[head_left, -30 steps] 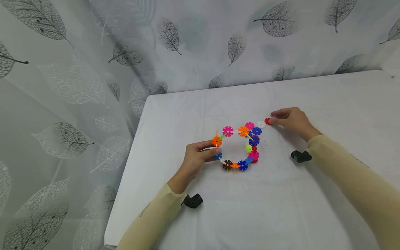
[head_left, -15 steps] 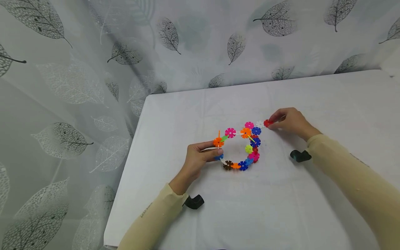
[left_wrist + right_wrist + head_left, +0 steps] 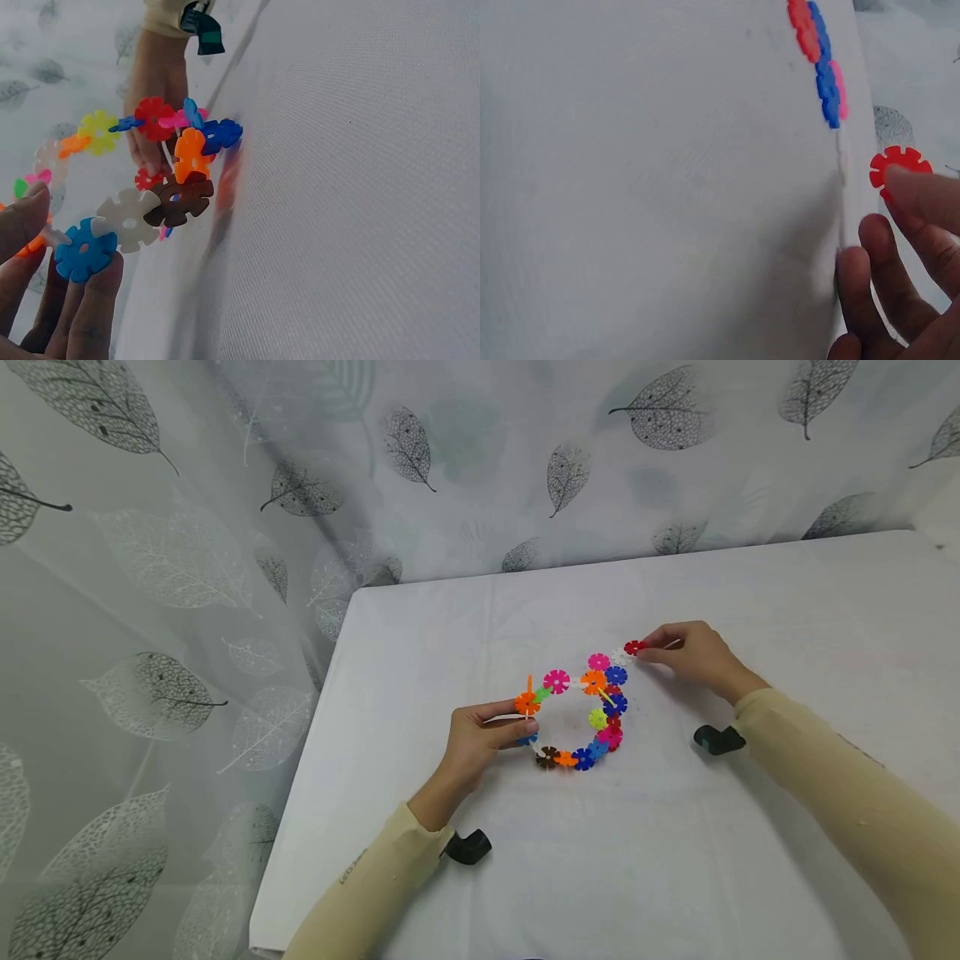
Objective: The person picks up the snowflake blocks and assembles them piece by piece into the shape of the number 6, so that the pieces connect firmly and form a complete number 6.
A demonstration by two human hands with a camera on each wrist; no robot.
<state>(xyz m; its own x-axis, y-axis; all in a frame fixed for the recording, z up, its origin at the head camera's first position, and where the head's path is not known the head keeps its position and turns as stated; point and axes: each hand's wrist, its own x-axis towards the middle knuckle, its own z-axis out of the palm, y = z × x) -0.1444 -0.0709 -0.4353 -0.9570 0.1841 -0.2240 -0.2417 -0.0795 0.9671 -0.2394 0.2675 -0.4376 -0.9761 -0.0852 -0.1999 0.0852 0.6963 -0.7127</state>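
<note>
In the head view, a ring of colourful snowflake discs [image 3: 557, 682] is joined edge to edge. My left hand [image 3: 480, 740] pinches its left side, by an orange disc [image 3: 527, 703] and a blue disc [image 3: 86, 250]. Between thumb and finger, my right hand [image 3: 693, 653] holds a red snowflake disc [image 3: 897, 159]. The red disc is close by a white disc [image 3: 621, 657], which sits beyond a pink disc [image 3: 598, 662] at the upper right of the ring. Whether red and white touch, I cannot tell. Fingers hide part of the red disc in the right wrist view.
A white cloth covers the table [image 3: 630, 860]. Leaf-patterned curtains [image 3: 480, 460] hang behind it and on the left. Dark wrist-mounted pieces stick out by the left cuff [image 3: 468, 847] and the right cuff [image 3: 720, 740].
My right hand has shifted slightly left with the red disc, closer to the white one. The left side of the ring has moved a little right with my left hand.
</note>
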